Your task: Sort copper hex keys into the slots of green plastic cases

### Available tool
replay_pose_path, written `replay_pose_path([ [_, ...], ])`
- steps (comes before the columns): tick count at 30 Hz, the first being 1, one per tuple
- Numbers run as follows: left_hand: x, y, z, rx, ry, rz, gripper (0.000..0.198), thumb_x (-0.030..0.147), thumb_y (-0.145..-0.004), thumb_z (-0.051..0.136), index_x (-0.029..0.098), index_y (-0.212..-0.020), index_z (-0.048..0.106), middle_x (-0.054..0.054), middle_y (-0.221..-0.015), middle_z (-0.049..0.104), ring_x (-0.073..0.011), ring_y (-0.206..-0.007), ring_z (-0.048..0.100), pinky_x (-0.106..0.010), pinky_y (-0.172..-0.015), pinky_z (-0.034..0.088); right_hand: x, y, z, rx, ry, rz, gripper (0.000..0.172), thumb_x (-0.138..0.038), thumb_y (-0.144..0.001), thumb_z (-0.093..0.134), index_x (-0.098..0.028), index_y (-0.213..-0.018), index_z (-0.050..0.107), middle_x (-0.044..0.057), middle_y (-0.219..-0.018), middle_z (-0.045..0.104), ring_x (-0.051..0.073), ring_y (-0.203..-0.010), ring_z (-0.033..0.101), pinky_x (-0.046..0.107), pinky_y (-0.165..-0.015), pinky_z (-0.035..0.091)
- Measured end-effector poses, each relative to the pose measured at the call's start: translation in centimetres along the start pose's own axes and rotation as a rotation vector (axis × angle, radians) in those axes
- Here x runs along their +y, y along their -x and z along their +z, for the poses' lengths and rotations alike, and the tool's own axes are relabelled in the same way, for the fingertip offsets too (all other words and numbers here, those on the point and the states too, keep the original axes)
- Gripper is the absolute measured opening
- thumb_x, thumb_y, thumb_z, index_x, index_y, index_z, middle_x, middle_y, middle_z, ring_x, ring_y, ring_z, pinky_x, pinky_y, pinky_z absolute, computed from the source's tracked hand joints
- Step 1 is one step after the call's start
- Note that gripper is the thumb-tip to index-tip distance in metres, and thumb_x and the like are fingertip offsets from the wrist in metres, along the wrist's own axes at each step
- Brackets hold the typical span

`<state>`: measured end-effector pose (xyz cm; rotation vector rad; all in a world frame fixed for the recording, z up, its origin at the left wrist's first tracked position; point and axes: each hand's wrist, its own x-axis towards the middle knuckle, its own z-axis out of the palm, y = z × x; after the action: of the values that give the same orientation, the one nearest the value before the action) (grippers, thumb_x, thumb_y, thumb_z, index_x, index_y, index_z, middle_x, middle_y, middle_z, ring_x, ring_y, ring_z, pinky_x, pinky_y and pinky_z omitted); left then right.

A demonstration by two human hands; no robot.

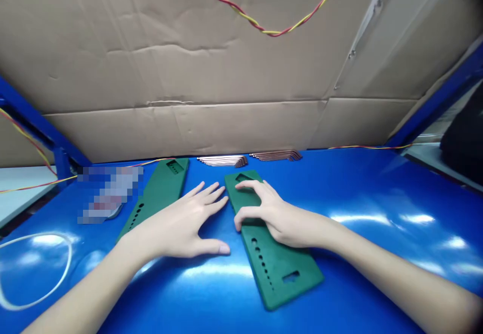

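Two long green plates with rows of holes and rectangular slots lie on a glossy blue table (pixel 377 193). My right hand (pixel 271 213) rests on top of the nearer green plate (pixel 279 268), fingers curled over its far half and left edge. My left hand (pixel 181 223) lies flat on the table just left of that plate, fingers spread, fingertips almost touching its left edge. The second green plate (pixel 158 190) lies further left, partly under my left wrist.
Two bundles of bent copper-coloured rods (pixel 226 161) (pixel 277 155) lie at the table's back edge against a cardboard wall. A red-and-yellow twisted wire (pixel 264 27) hangs above. A white loop (pixel 37 268) lies at the left. A blurred patch (pixel 109 193) sits beside the left plate.
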<state>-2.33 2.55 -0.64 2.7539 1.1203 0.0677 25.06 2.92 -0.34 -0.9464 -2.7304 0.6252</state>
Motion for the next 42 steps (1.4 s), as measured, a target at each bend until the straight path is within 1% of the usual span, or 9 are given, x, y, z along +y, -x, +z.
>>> replay_pose_path([
  [4, -0.8, 0.1, 0.0, 0.063, -0.056, -0.156, 0.097, 0.081, -0.088, 0.056, 0.017, -0.159, 0.036, -0.013, -0.162, 0.032, -0.0351, -0.150, 0.029, -0.049, -0.122, 0.026, 0.7, 0.6, -1.1, -0.025, -0.112, -0.052, 0.062, 0.004, -0.081, 0.040, -0.038, -0.105, 0.077, -0.004, -0.159, 0.029, 0.024, -0.154, 0.021, 0.052, -0.123, 0.025],
  [7, -0.8, -0.2, 0.2, 0.093, -0.035, -0.238, 0.099, 0.079, -0.088, 0.056, 0.017, -0.161, 0.030, -0.014, -0.162, 0.033, -0.0365, -0.149, 0.033, -0.050, -0.119, 0.033, 0.2, 1.2, -0.9, 0.097, -0.079, 0.050, 0.044, -0.021, -0.094, 0.050, -0.039, -0.131, 0.066, 0.002, -0.161, 0.029, 0.030, -0.152, 0.027, 0.054, -0.121, 0.032],
  [8, -0.7, -0.3, 0.3, 0.097, -0.019, -0.251, 0.101, 0.079, -0.087, 0.057, 0.017, -0.162, 0.028, -0.014, -0.163, 0.032, -0.0368, -0.149, 0.033, -0.050, -0.119, 0.033, -0.1, 1.5, -0.7, 0.139, -0.036, 0.124, 0.049, -0.037, -0.094, 0.057, -0.036, -0.143, 0.057, 0.008, -0.161, 0.030, 0.035, -0.150, 0.029, 0.058, -0.118, 0.034],
  [10, -0.4, -0.5, 0.8, 0.100, 0.013, -0.266, 0.107, 0.081, -0.085, 0.058, 0.016, -0.163, 0.023, -0.014, -0.165, 0.028, -0.0375, -0.150, 0.029, -0.050, -0.120, 0.032, -0.7, 2.1, 0.0, 0.161, 0.058, 0.262, 0.089, -0.067, -0.082, 0.065, -0.027, -0.157, 0.038, 0.020, -0.160, 0.030, 0.047, -0.146, 0.029, 0.068, -0.112, 0.035],
  [12, -0.1, -0.8, 1.3, 0.110, 0.050, -0.267, 0.112, 0.083, -0.082, 0.059, 0.017, -0.164, 0.020, -0.013, -0.166, 0.024, -0.0384, -0.152, 0.024, -0.051, -0.121, 0.030, -1.2, 2.5, 0.4, 0.128, 0.105, 0.316, 0.110, -0.078, -0.073, 0.066, -0.021, -0.161, 0.031, 0.026, -0.159, 0.030, 0.053, -0.144, 0.028, 0.072, -0.108, 0.036],
  [18, 0.1, -1.5, 2.4, 0.249, 0.130, -0.243, 0.111, 0.079, -0.080, 0.067, 0.018, -0.162, 0.023, -0.016, -0.163, 0.034, -0.0394, -0.148, 0.033, -0.052, -0.118, 0.034, -1.1, 2.2, 0.4, 0.080, 0.094, 0.149, 0.098, -0.043, -0.079, 0.069, -0.013, -0.161, 0.025, 0.022, -0.164, 0.028, 0.040, -0.150, 0.029, 0.056, -0.117, 0.036],
  [22, 0.3, -1.9, 2.3, 0.320, 0.121, -0.227, 0.102, 0.071, -0.083, 0.071, 0.019, -0.160, 0.028, -0.016, -0.154, 0.046, -0.0376, -0.142, 0.043, -0.051, -0.116, 0.038, -1.5, 2.0, 0.4, 0.173, 0.144, 0.241, 0.093, -0.050, -0.081, 0.069, -0.014, -0.158, 0.031, 0.022, -0.156, 0.042, 0.041, -0.141, 0.041, 0.057, -0.112, 0.041],
  [30, 0.9, -2.1, 2.7, 0.362, 0.231, -0.188, 0.093, 0.057, -0.085, 0.076, 0.020, -0.157, 0.028, -0.016, -0.154, 0.043, -0.0347, -0.144, 0.038, -0.048, -0.118, 0.035, -2.0, 1.6, 0.0, 0.196, 0.172, 0.303, 0.079, -0.047, -0.075, 0.072, -0.014, -0.142, 0.047, 0.018, -0.117, 0.066, 0.036, -0.106, 0.061, 0.048, -0.088, 0.052],
  [42, 1.2, -2.6, 2.8, 0.387, 0.355, -0.205, 0.071, 0.044, -0.079, 0.084, 0.028, -0.132, 0.039, -0.010, -0.135, 0.051, -0.0349, -0.127, 0.051, -0.049, -0.102, 0.046, -2.1, 0.9, -0.5, 0.217, 0.185, 0.324, 0.057, -0.041, -0.067, 0.072, -0.018, -0.113, 0.046, 0.008, -0.090, 0.066, 0.026, -0.077, 0.061, 0.031, -0.063, 0.039],
])
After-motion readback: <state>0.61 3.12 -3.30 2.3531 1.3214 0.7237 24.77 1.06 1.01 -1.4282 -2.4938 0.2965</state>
